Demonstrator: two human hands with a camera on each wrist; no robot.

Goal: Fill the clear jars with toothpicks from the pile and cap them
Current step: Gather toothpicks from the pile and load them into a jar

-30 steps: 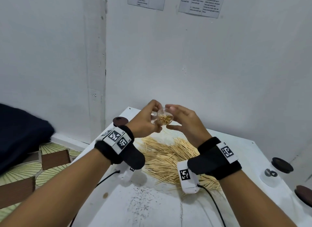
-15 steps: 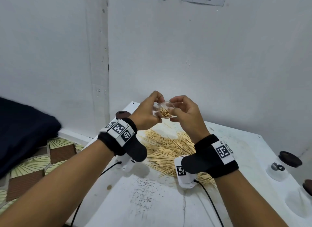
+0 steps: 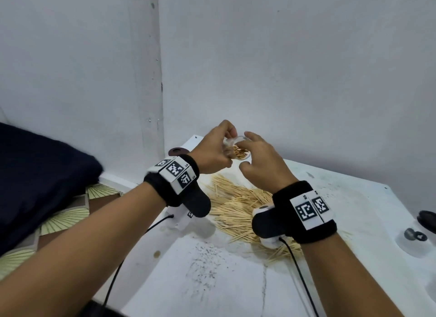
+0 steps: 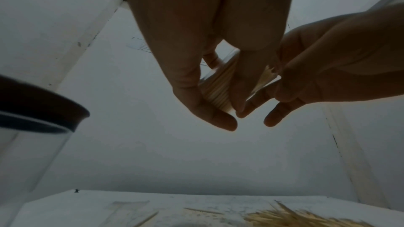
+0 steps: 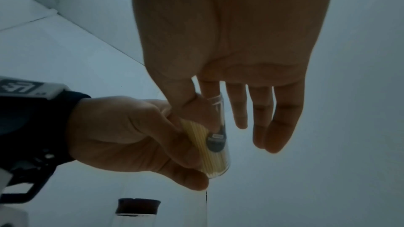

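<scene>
Now the right hand (image 3: 260,162) has loosened: 1 second ago its fingertips pinched the mouth of the clear jar (image 3: 237,149), and half a second ago they were still on the rim, but at this moment its fingers are straight and spread, hovering beside the opening at about 3 o'clock of the jar. In the right wrist view only the thumb seems to touch the glass near the rim; whether it presses is hard to tell. This suggests the toothpicks (image 5: 204,146) in this jar have been settled and it may be ready for a cap, though it is uncapped and looks only partly full.

The left hand (image 3: 213,151) grips the jar, fingers and thumb curled round its body, holding it in the air above the far edge of the white table (image 3: 236,281), tilted with the mouth toward the camera. Both forearms reach forward, wrists raised.

The toothpick pile (image 3: 238,205) lies on the table below the hands, at 6 o'clock from the jar. A capped jar (image 3: 176,151) with a dark lid stands at 9 o'clock of the left hand, near the corner.
</scene>
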